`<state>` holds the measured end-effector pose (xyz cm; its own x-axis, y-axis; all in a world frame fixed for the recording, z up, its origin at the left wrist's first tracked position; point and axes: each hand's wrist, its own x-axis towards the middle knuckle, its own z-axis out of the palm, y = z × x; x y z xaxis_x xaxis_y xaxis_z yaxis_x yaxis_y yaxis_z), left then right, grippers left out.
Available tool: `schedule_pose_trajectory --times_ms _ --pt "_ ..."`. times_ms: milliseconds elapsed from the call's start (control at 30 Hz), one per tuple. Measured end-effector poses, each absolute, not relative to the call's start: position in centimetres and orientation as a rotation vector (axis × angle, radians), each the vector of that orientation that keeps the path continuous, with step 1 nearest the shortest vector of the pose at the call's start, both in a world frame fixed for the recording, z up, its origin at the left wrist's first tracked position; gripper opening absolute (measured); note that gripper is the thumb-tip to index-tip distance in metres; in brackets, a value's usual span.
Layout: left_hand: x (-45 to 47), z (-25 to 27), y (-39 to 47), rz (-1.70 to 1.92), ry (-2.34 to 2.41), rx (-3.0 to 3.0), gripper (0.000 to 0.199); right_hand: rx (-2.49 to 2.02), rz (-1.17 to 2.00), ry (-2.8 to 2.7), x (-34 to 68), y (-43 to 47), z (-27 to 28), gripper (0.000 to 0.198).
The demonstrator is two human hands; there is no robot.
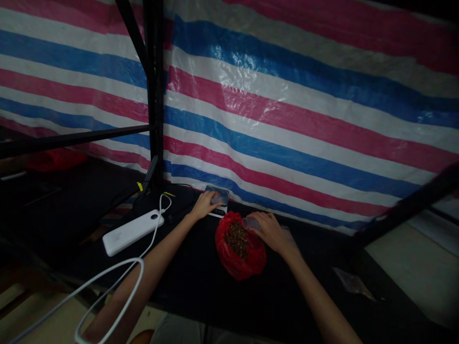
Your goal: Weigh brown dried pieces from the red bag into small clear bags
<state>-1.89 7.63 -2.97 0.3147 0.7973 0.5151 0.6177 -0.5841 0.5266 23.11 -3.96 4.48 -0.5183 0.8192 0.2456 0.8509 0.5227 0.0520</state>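
My left hand point(205, 204) reaches to a small digital scale point(221, 210) at the foot of the striped sheet. Its thumb and fingers close around something see-through on the weighing plate, too dim to name. Right of it stands a red plastic bag point(238, 270) with its mouth folded open, holding loose brown dried bits point(236, 238). My right hand point(268, 230) is closed around a small clear plastic cup point(251, 223), tilted with its rim facing left over the bag's right edge. What the cup contains cannot be made out.
A white power bank point(132, 232) with a white cable point(141, 267) lies on the black tabletop point(201, 291) at left. A small clear packet point(353, 283) lies at right. A black metal post point(155, 95) and a striped plastic sheet point(287, 110) bound the back.
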Motion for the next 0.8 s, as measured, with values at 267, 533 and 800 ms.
schedule_pose_trajectory --times_ms 267,533,800 --pt "-0.5 -1.8 13.5 0.799 1.315 2.488 0.037 -1.483 -0.255 -2.669 23.8 -6.5 2.6 0.027" --pt "-0.9 -0.9 8.0 1.042 1.447 2.473 0.049 -1.409 -0.348 -2.718 22.9 -4.3 0.9 0.027" --pt "-1.1 -5.4 -5.4 0.522 1.385 2.323 0.044 -1.293 -0.235 -2.856 21.2 -3.0 -0.1 0.03"
